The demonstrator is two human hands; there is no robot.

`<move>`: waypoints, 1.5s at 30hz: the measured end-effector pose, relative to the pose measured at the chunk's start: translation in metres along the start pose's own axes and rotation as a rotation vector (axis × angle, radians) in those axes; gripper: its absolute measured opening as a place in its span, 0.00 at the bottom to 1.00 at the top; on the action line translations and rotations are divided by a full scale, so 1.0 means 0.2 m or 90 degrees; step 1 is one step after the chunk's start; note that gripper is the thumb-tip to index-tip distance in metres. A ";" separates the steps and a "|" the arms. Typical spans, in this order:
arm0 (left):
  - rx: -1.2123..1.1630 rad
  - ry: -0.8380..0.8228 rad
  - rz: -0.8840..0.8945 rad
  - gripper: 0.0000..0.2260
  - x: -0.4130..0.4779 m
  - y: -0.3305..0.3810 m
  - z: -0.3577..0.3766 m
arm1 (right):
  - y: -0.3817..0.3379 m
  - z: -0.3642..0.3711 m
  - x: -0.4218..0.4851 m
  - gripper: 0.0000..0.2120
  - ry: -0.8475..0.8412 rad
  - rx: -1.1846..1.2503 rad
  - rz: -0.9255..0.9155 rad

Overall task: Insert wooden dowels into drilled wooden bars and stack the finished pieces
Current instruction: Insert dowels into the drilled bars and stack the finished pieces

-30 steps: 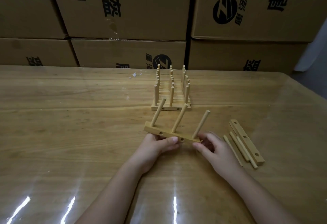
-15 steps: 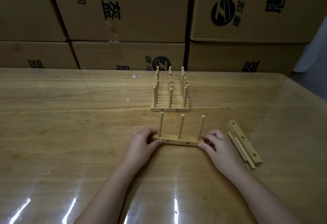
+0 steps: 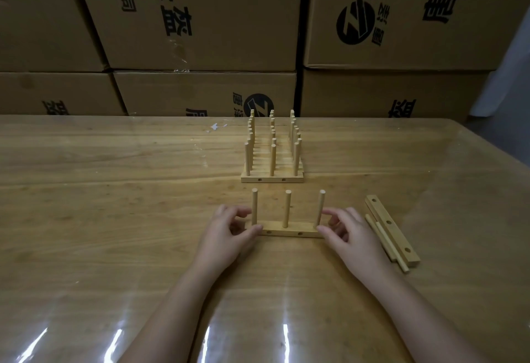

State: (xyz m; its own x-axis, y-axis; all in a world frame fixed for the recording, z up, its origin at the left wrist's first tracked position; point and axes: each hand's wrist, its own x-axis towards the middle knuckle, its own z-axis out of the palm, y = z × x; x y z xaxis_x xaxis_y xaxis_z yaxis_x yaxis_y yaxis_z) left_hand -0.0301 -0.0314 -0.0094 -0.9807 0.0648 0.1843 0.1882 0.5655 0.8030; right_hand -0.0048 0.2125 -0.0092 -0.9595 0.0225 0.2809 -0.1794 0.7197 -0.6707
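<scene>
Containers: only stacked cardboard boxes [image 3: 200, 18] behind the table [image 3: 114, 205], all closed, so contents can't be seen. Black print and a round logo on their faces.

Work piece: drilled bar [image 3: 289, 232] lies flat on the table, long side across the view, directly between the two hands. Three dowels [image 3: 286, 209] stand upright in it: left, middle, right. Two side holes show on its near face.

Left hand [image 3: 226, 236]: at the bar's left end, fingers curled, thumb tip on the near face of the bar, index finger behind the left dowel. Reads as a pinch on that end.

Right hand [image 3: 350, 236]: mirrored at the right end, thumb tip on the near corner of the bar, index tip at the right dowel, other fingers curled behind. Also a pinch; can't tell how firm.

Finished pieces [image 3: 272, 162]: a row of the same dowelled bars packed one behind another, dowels up, just beyond the work piece and apart from it.

Stock: spare bar [image 3: 393, 230] lying angled just right of the right hand, with loose dowels [image 3: 384, 242] along its left edge, touching it. Neither hand touches them.
</scene>
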 end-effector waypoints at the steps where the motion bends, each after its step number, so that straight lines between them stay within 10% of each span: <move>1: -0.023 0.013 0.001 0.10 0.00 0.01 0.00 | -0.01 0.00 0.00 0.15 0.012 0.014 -0.006; 39: -0.061 -0.025 0.007 0.10 -0.01 0.02 -0.01 | -0.02 0.02 0.00 0.08 0.053 0.047 0.006; 45: -0.005 0.135 0.156 0.12 -0.03 0.21 -0.06 | 0.00 0.03 0.01 0.15 0.026 0.047 0.021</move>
State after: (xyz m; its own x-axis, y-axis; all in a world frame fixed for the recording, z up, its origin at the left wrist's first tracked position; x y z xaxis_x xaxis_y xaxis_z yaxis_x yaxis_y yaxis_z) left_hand -0.0163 -0.0178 0.0291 -0.8739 0.0251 0.4854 0.4181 0.5479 0.7245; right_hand -0.0086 0.2083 -0.0115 -0.9557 0.0749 0.2848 -0.1648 0.6655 -0.7280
